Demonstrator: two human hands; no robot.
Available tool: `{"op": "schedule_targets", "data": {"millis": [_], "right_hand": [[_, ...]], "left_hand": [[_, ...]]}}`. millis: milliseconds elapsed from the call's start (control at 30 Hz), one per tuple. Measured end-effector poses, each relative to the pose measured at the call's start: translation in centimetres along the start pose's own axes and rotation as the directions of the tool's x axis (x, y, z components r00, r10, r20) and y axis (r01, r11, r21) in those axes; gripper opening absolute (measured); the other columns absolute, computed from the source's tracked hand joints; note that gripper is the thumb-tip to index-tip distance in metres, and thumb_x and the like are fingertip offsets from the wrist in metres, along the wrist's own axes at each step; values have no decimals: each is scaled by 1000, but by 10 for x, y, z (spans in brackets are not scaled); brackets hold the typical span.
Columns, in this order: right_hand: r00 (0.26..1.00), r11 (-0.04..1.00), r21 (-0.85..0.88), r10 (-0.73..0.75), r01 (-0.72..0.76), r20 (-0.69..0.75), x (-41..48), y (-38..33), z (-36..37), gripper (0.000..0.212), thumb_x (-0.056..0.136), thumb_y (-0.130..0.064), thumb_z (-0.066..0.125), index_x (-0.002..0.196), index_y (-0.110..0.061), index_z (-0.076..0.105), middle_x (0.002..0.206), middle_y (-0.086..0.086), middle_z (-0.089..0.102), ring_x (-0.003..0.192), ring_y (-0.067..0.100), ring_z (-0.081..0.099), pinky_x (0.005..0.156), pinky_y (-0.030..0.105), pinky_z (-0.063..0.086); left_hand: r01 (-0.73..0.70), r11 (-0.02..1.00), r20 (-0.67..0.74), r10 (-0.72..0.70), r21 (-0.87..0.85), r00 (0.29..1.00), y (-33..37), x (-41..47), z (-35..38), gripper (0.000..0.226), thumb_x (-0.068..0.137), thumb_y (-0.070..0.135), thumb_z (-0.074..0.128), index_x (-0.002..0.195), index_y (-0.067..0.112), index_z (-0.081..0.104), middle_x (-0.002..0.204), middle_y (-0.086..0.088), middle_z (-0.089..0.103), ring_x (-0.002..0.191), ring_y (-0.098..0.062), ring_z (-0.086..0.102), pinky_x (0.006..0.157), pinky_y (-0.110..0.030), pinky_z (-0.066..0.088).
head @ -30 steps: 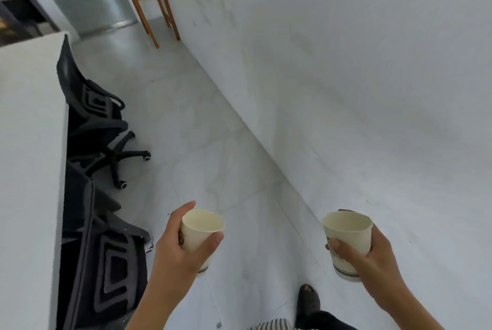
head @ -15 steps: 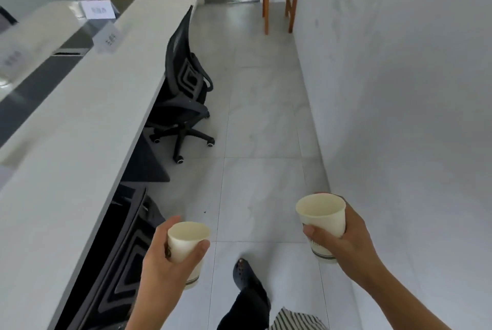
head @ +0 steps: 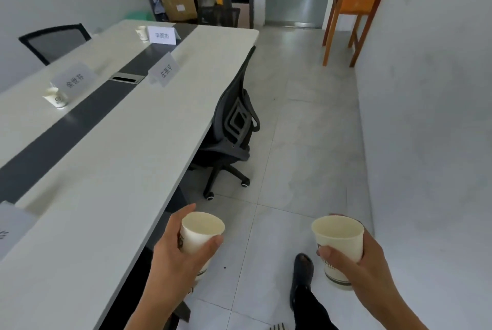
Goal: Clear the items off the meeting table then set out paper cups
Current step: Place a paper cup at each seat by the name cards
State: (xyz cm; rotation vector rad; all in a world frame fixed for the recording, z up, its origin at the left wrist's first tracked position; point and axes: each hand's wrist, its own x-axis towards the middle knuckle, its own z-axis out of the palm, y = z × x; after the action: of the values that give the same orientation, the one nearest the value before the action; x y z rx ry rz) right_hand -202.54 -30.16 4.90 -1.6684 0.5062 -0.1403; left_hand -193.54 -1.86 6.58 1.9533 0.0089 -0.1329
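Bench [head: 106, 170], left of frame: looks cleared apart from the name cards. Two paper cups are already set out, near cup [head: 57, 98] at mid-left and far cup [head: 142, 32] at upper centre.

Left hand [head: 175, 257] grips left cup [head: 201, 234], low centre, just off the bench edge. Right hand [head: 364, 263] grips right cup [head: 339, 241], lower right, over the floor. Both cups are empty and not yet placed.

Cards read 余世芬 [head: 76, 80], 左震平 [head: 165, 71], 李国杰 [head: 162, 35]. Cup print unreadable.

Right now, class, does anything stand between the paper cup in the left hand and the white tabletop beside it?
Nothing visible does. The left hand holds its cream paper cup just off the edge of the white meeting table, and nothing lies on the tabletop beside it. The black office chair stands farther along.
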Motion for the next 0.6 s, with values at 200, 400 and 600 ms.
{"op": "schedule_targets", "data": {"millis": [200,400,600], "right_hand": [[985,1000,5,-18,18,172,159,-14,26,59,48,-48,79,105,-40,64,100,3,73,89,29,72,75,43,59],[894,994,-65,-49,87,446,295,-71,81,57,48,-47,78,102,-35,64,91,-1,73,81,19,72,66,32,59],[716,986,-83,-48,147,696,363,-108,177,59,48,-47,75,105,-34,63,90,-5,73,77,11,70,60,21,54]], "left_hand": [[64,998,-210,-66,-16,976,6,94,9,67,52,57,76,112,53,48,102,13,63,90,-1,62,71,-22,50],[125,992,-393,-128,-34,911,22,151,3,68,49,59,73,112,51,50,102,29,63,92,1,63,69,-15,53],[272,956,-595,-283,-111,752,2,146,-18,70,50,57,74,115,46,52,100,4,68,87,-2,65,69,-12,53]]}}
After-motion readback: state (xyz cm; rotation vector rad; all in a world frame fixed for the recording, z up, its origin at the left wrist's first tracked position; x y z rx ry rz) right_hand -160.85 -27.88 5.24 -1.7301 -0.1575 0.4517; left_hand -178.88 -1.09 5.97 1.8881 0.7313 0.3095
